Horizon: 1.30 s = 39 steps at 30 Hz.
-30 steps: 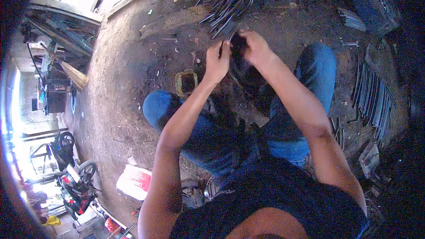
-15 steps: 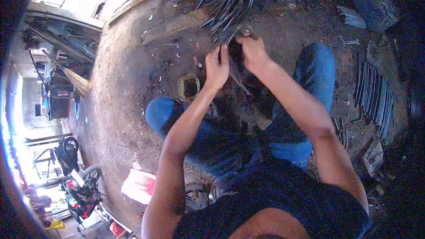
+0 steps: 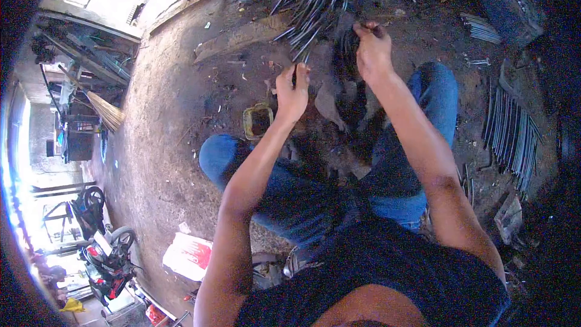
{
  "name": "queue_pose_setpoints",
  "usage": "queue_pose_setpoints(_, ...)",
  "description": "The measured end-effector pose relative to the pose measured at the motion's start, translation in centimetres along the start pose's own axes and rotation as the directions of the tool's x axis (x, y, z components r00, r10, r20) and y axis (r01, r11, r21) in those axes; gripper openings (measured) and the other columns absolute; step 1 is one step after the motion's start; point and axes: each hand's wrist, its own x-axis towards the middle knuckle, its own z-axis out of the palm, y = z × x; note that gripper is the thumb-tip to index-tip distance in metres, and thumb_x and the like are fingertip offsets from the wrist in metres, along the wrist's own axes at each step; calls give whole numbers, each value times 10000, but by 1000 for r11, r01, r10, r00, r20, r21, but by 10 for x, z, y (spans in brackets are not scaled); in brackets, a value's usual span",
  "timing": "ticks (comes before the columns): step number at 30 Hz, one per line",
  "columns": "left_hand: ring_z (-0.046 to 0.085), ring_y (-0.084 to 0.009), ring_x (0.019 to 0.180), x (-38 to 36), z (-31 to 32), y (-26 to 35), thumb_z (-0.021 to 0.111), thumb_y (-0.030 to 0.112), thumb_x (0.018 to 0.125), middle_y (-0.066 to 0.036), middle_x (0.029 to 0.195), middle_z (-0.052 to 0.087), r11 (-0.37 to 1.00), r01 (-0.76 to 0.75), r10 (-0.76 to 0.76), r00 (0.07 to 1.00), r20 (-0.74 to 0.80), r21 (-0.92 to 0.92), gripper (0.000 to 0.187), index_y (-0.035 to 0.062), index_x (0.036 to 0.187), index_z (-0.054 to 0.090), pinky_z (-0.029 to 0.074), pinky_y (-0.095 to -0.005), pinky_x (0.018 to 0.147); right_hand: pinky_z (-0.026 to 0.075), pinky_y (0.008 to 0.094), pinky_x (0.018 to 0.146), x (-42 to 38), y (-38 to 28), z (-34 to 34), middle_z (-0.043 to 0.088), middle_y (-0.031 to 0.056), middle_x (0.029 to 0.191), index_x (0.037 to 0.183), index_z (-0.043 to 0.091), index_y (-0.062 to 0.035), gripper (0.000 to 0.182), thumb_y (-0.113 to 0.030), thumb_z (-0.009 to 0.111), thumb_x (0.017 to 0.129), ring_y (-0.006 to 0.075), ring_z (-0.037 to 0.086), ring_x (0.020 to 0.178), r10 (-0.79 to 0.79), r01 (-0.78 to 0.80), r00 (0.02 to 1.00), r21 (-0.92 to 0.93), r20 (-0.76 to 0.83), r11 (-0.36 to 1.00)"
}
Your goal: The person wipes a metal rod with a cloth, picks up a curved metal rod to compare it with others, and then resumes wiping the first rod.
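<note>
My left hand is closed in a pinch at the lower tips of a bundle of curved dark metal rods; a thin rod end shows at its fingertips. My right hand is raised to the right of the bundle, its fingers curled together; what they hold, if anything, is too dark to make out. Between and below the hands lies a dark area of the floor with a flat greyish piece. A yellowish square container stands just below my left hand.
Many straight rods lie at the right, with a smaller stack above them. A wooden plank lies left of the bundle. A broom and a motorcycle are at the left. A white-and-red bag lies lower left.
My right hand has moved up and right, away from my left hand. My left hand has shifted slightly left, and the gap between the hands has widened.
</note>
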Motion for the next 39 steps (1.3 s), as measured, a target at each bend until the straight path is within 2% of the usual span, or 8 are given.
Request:
queue_pose_setpoints(4, 444, -80, 598, -4, 6, 7, 468, 228, 966, -20, 622, 515, 995, 15, -20, 998, 52, 103, 329, -10, 758, 561, 360, -283, 541, 495, 337, 737, -4, 18, -1, 597, 127, 834, 875, 494, -5, 143, -4, 616, 799, 231, 619, 820, -382, 493, 857, -763, 345, 418)
queue_pose_setpoints(15, 432, -182, 565, -8, 3, 12, 473, 139, 933, -190, 650, 546, 967, -57, 50, 998, 34, 249, 263, -60, 770, 531, 381, -371, 545, 491, 447, 673, -30, 31, 8, 613, 220, 819, 996, 539, -3, 253, 46, 562, 750, 402, 617, 772, -249, 559, 829, -746, 500, 362)
queue_pose_setpoints(18, 466, -201, 566, -4, 11, 10, 478, 144, 930, -204, 651, 544, 935, -310, 326, 943, -68, 173, 262, -59, 774, 540, 398, -364, 563, 485, 445, 615, -67, 38, 4, 608, 214, 794, 944, 522, -15, 163, 49, 531, 793, 415, 613, 782, -349, 815, 578, -507, 737, 279)
queue_pose_setpoints(24, 494, -182, 556, -16, 6, 22, 483, 146, 927, -168, 619, 545, 942, -214, 211, 977, 40, 260, 246, -29, 774, 564, 404, -348, 563, 486, 434, 590, 37, 54, -28, 621, 120, 757, 931, 568, -42, 218, -1, 584, 717, 281, 630, 725, -463, 509, 824, -786, 326, 351)
queue_pose_setpoints(25, 447, -152, 512, -10, 5, 14, 483, 160, 934, -124, 559, 502, 984, -115, 113, 993, 20, 135, 259, -21, 767, 563, 385, -319, 530, 481, 399, 570, 41, 35, -24, 624, 93, 780, 930, 582, -58, 189, -26, 581, 743, 251, 615, 697, -64, 111, 993, -606, 98, 788)
queue_pose_setpoints(28, 436, -142, 493, -1, 1, 4, 476, 168, 941, -96, 533, 481, 988, -107, 108, 994, -1, 113, 270, -14, 761, 561, 367, -302, 507, 456, 311, 524, 91, 35, -53, 629, 52, 847, 926, 609, -95, 122, -95, 577, 808, 192, 565, 629, 626, -594, 780, -318, -4, 739)
queue_pose_setpoints(33, 476, -177, 507, -2, 8, 9, 493, 174, 927, -146, 566, 496, 962, -186, 188, 982, 8, 201, 270, -26, 756, 555, 357, -356, 508, 460, 272, 801, 9, 13, -5, 666, 87, 948, 952, 658, -18, 161, -33, 546, 838, 175, 614, 905, 191, -46, 958, -540, 215, 841)
queue_pose_setpoints(39, 487, -191, 525, -3, 3, 14, 518, 159, 914, -191, 616, 528, 926, -176, 179, 984, 22, 335, 265, -41, 742, 549, 362, -362, 515, 457, 276, 736, -23, 44, -2, 685, 111, 887, 934, 683, -28, 137, -88, 608, 836, 170, 617, 786, -282, 694, 718, -679, 636, 238)
